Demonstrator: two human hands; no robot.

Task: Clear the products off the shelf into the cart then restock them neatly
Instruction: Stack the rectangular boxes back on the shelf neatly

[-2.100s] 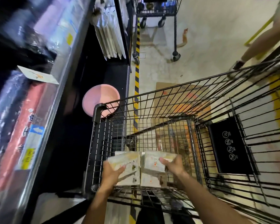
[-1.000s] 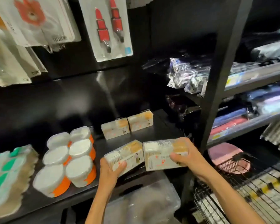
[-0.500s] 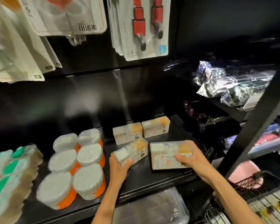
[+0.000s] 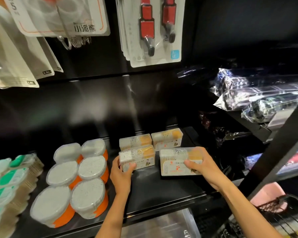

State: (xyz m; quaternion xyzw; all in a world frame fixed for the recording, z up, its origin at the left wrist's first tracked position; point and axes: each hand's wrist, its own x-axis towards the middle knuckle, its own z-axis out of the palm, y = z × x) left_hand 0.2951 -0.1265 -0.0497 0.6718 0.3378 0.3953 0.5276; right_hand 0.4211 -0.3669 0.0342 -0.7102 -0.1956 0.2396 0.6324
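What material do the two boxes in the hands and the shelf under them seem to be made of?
Box in left hand and box in right hand: probably clear, rigid plastic with a slightly frosted look; the thin sticks inside show through the walls and lids. Shelf: looks like black painted metal or laminate, fairly glossy, as it reflects light; which one cannot be told.

You face four clear cotton swab boxes (image 4: 167, 139) and six round orange-based tubs (image 4: 92, 167) on the shelf.

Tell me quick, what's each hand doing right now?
Left hand: grips a clear swab box on the shelf.
Right hand: grips another swab box.
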